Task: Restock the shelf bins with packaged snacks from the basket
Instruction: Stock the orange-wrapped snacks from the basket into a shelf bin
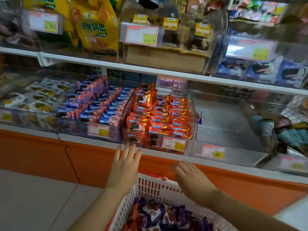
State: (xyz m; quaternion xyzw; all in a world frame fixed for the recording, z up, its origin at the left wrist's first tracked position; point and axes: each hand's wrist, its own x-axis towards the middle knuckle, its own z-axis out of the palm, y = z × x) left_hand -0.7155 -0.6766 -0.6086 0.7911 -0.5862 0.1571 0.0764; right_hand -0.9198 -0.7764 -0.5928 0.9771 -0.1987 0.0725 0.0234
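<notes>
White basket (pixel 146 185): set below the shelf edge (pixel 166 156); purple-wrapped snacks (pixel 166 214) are held inside.
Left hand (pixel 124 165): fingers spread straight, nothing grasped; raised before the bin of orange packets (pixel 160 117).
Right hand (pixel 191 177): fingers extended, nothing held; poised over the basket's far rim.
Clear bin (pixel 233 129): placed just right of the orange packets.

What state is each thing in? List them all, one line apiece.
left hand: open, fingers spread, holds nothing, at the front of the orange-pack bin.
right hand: open, blurred, holds nothing, above the basket.
basket: holds purple packs.
orange-pack bin: full.
blue-pack bin: full.
clear bin: nearly empty, one lone pack at its left wall.
</notes>
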